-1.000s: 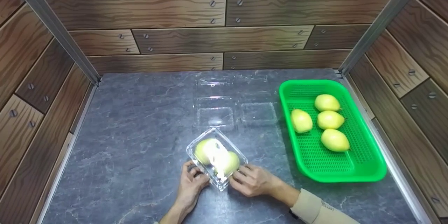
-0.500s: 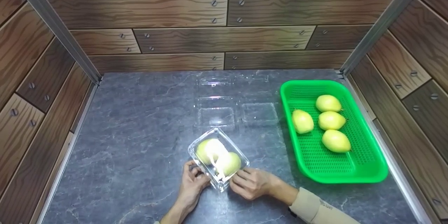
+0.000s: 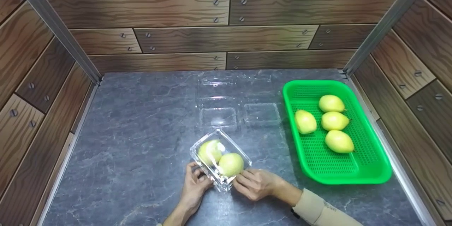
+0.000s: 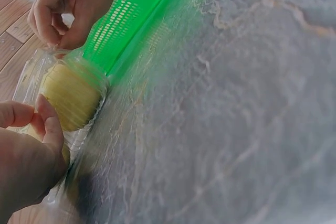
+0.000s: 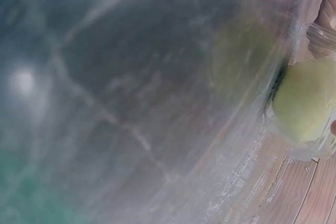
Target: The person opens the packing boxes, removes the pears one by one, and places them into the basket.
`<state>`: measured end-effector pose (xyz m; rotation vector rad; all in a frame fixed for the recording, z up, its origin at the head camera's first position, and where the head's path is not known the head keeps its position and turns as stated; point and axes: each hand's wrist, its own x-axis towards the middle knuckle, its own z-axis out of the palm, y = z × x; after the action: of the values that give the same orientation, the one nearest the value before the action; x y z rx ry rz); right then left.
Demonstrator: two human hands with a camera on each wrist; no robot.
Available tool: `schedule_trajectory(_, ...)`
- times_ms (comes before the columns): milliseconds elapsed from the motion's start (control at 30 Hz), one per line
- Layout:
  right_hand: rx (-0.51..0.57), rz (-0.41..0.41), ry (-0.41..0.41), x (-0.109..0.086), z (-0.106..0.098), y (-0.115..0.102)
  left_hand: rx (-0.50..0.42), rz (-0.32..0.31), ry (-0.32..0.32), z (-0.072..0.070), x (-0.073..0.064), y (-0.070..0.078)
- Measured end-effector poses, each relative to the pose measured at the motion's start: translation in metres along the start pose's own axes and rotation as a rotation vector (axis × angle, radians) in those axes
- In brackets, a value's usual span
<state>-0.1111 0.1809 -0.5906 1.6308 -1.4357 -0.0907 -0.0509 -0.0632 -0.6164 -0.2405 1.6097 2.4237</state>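
A transparent plastic clamshell box (image 3: pixel 232 145) stands turned at an angle near the front of the table, its lid down over two yellow-green pears (image 3: pixel 231 165). At its near left side, my left hand (image 3: pixel 192 187) pinches the rim between thumb and fingers, which the left wrist view also shows. My right hand (image 3: pixel 256 184) pinches the rim at the near right side with curled fingers. Glare on the lid partly covers the farther pear (image 3: pixel 207 152). In the right wrist view only one pear (image 5: pixel 304 100) and part of the box show, at the right edge.
To the right is a green plastic basket (image 3: pixel 300 159) with several pears (image 3: pixel 334 121) in it. Behind the held box, several transparent containers (image 3: pixel 217 116) sit on the grey marbled table (image 3: pixel 134 141). Wood-patterned walls (image 3: pixel 176 10) enclose the back and sides.
Glare on the lid has shrunk, so the pears show more plainly. Both hands and the box stay almost where they were.
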Motion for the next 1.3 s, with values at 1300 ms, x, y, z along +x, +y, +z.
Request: schedule_trajectory(1300, 0.117, 0.209, 0.235, 0.003, -0.009, 0.034, -0.060, 0.048, 0.046, 0.000, -0.003, -0.004)
